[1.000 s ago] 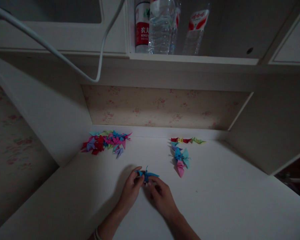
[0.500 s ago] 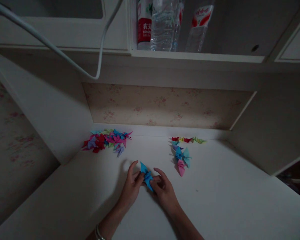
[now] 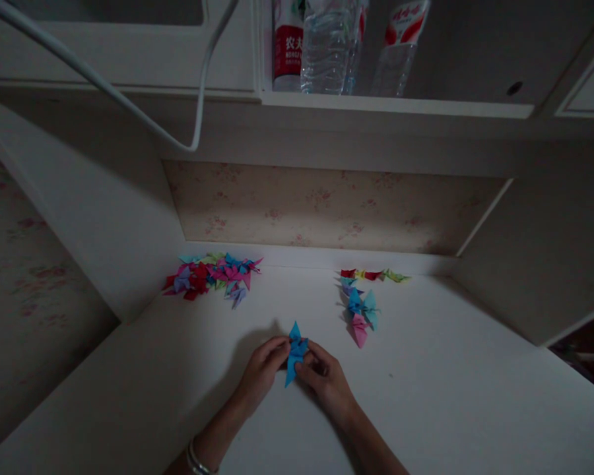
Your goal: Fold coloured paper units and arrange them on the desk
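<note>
Between my two hands is a blue origami crane (image 3: 295, 356), its pointed wings spread up and down. My left hand (image 3: 267, 363) pinches its left side with thumb and fingers. From the right, my right hand (image 3: 325, 377) grips the lower part, the thumb lying on the paper and the other fingers curled behind it. Both hands are just above the white desk. Farther back on the right lies a small group of folded cranes, among them a pink crane (image 3: 359, 329), a blue crane (image 3: 355, 302) and a light blue crane (image 3: 370, 309).
A heap of colourful paper cranes (image 3: 212, 276) lies at the back left. Along the back edge on the right is a row of red, yellow and green cranes (image 3: 375, 275). Plastic bottles (image 3: 327, 53) stand on the shelf above. A white lamp arm (image 3: 129, 105) hangs at upper left.
The blue crane has turned in my hands, its top wing swinging right and its lower wing swinging left. My left fingers, raised before, have closed in on it.
</note>
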